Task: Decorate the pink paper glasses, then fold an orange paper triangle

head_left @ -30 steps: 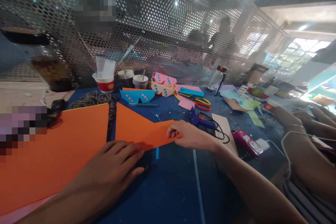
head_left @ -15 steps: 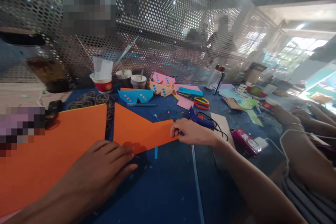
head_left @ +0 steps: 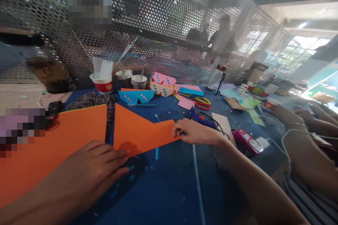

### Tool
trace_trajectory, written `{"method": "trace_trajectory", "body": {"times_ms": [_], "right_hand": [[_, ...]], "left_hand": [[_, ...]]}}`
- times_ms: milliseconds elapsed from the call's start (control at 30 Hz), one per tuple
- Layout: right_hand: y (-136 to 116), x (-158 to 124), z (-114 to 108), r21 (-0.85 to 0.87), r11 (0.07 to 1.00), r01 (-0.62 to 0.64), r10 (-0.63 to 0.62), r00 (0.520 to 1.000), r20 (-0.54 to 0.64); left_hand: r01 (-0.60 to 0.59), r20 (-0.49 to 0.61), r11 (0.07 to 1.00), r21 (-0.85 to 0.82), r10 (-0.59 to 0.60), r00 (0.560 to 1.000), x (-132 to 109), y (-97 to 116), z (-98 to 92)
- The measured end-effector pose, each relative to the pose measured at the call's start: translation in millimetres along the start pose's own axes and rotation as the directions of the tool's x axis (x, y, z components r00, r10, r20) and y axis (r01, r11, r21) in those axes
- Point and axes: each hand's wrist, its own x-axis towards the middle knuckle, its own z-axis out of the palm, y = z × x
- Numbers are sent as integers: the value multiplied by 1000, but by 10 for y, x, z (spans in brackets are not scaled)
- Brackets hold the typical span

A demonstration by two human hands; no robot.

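On the cluttered blue table (head_left: 169, 190), the left hand (head_left: 89, 172) lies open, pressing the orange paper (head_left: 137, 132) flat; the right hand (head_left: 194, 132) pinches its right tip, so it lies taut.

The left hand (head_left: 92, 167) lies flat with its fingers stretched out, their tips pressing the near edge of an orange paper piece (head_left: 137, 130) on the blue surface (head_left: 169, 190). The right hand (head_left: 194, 132) pinches that piece's pointed end. A large orange sheet (head_left: 52, 137) lies under and beyond the left hand. Just past the right hand is a blue glue gun (head_left: 202, 120), with scissors (head_left: 202, 103) farther off. Well right of the right hand rests another person's arm (head_left: 303, 147).
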Motion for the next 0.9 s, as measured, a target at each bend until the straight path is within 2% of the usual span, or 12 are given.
{"method": "trace_trajectory", "body": {"times_ms": [133,367,533,733,900], "right_hand": [[18,3,-9,7,1000,1,-1,1000,10],[33,10,-23,11,1000,-18,18,998,56],[15,1,-36,30,999,-13,11,998,66],[27,8,-33,32,999,-14,13,999,52],[49,13,-16,21,1000,3,-3,1000,26]], "left_hand": [[25,77,1000,9,-26,997,-85,-71,-42],[144,24,989,-17,-144,989,-149,16,-71],[242,48,969,-45,-240,970,-159,122,-122],[278,130,960,-14,-274,953,-131,147,-166],[288,137,957,-27,-282,950,-140,145,-171]]}}
